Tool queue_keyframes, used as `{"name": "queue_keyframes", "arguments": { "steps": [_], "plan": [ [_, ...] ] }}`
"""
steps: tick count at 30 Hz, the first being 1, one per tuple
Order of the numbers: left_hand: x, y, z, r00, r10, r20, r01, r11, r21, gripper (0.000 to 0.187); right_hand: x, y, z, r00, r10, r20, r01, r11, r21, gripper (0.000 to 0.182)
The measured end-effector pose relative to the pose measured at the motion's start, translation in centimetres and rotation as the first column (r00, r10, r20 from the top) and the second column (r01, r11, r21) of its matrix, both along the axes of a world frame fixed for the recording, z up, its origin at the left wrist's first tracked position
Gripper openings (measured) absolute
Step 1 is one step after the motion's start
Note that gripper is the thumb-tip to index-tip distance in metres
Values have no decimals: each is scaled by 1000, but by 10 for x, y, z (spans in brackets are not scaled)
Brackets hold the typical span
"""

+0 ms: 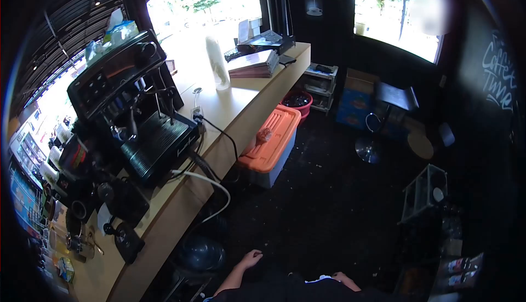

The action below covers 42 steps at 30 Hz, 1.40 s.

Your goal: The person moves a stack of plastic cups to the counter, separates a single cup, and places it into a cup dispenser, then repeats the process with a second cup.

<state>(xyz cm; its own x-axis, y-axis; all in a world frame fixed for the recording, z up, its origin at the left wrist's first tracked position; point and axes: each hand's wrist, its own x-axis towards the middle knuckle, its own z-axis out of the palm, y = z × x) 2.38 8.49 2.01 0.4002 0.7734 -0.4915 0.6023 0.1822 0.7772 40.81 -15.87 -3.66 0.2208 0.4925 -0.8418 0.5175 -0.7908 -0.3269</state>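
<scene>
My left hand (252, 259) hangs low over the dark floor, its fingers loosely bent and nothing visible in them. The nearest thing to it is a dark, rounded, shiny object (201, 254) under the counter. Close against my dark clothing, my right hand (344, 279) shows only in part. Beside its fingers lies a white and blue edge of cloth (319, 279); the grip of those fingers is too small and dark to make out. Up on the wooden counter (241, 104) stands a black espresso machine (131, 104), well away from both hands.
A tamper (111, 229), a coffee grinder (127, 199) and cups crowd the counter's near end. Cables (222, 184) loop over its edge. An orange-lidded bin (276, 132) and a red tub (298, 102) stand beside it. A stool (372, 148) and a small rack (424, 195) are on the right.
</scene>
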Motion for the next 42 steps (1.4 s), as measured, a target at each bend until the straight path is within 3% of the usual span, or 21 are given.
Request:
{"name": "queue_keyframes", "arguments": {
  "steps": [1, 3, 5, 7, 9, 13, 15, 17, 19, 21, 22, 25, 27, 28, 30, 31, 33, 35, 37, 38, 42],
  "plan": [
    [22, 18, 23, 1000, 6, 2, -6, 1000, 6, 37, 12, 32, -5, 1000, -25, -18, 26, 999, 42, 32],
    [63, 61, 65, 973, 33, 230, -26, 999, -32, 33, 30, 102, -15, 991, -87, -103, 103, 982, 157, 36],
    [92, 107, 88, 950, 9, 312, -15, 1000, 17, 32, 37, 178, -4, 987, -80, -136, 123, 932, 341, 35],
    [112, 150, 118, 902, -33, 431, -6, 996, 90, 32, 32, 259, 50, 983, -23, -182, 109, 872, 477, 26],
    [134, 199, 165, 896, -54, 442, -7, 991, 134, 33, 31, 332, 65, 969, 12, -248, 143, 792, 594, 26],
    [166, 284, 258, 744, -38, 667, -65, 990, 128, 34, 27, 467, 182, 859, 304, -412, 136, 640, 756, 24],
    [177, 329, 287, 630, -117, 767, -119, 962, 244, 37, 25, 537, 236, 839, 404, -364, 169, 442, 881, 24],
    [185, 371, 306, 556, -127, 821, -267, 908, 321, 40, 18, 595, 287, 763, 434, -479, 289, 434, 853, 24],
    [190, 403, 335, 480, -53, 876, -409, 870, 276, 40, 8, 647, 339, 749, 475, -462, 257, 435, 863, 25],
    [187, 431, 354, 421, 15, 907, -497, 840, 216, 40, -6, 707, 367, 651, 590, -477, 333, 343, 878, 27],
    [187, 445, 360, 346, 63, 936, -555, 818, 150, 40, -9, 741, 376, 631, 618, -469, 304, 360, 882, 27],
    [182, 484, 378, 321, 187, 928, -709, 697, 105, 37, -32, 837, 395, 581, 635, -508, 330, 387, 861, 32],
    [180, 513, 390, 313, 242, 918, -745, 662, 79, 37, -46, 887, 406, 617, 583, -529, 277, 468, 839, 39],
    [178, 533, 394, 240, 328, 914, -773, 634, -25, 39, -55, 906, 411, 591, 609, -528, 259, 476, 840, 39],
    [170, 577, 396, 154, 408, 900, -817, 564, -115, 42, -76, 937, 420, 559, 447, -698, 371, 618, 693, 48],
    [165, 604, 389, 122, 491, 863, -869, 472, -146, 45, -87, 956, 415, 535, 470, -702, 357, 628, 692, 48],
    [159, 649, 373, 75, 563, 823, -923, 352, -157, 48, -114, 1004, 390, 306, 441, -844, 571, 624, 533, 49],
    [153, 692, 356, 45, 688, 725, -990, 127, -59, 63, -132, 1035, 374, 296, 465, -834, 546, 634, 548, 53],
    [123, 735, 314, 43, 662, 748, -996, 87, -20, 68, -144, 1055, 364, 285, 616, -735, 521, 544, 658, 58],
    [113, 748, 297, 49, 644, 763, -998, 67, 8, 72, -148, 1062, 361, 205, 594, -778, 537, 596, 597, 54],
    [120, 768, 289, 118, 589, 799, -992, 112, 63, 84, -152, 1078, 343, 175, 613, -770, 464, 639, 614, 55]
  ]
}}
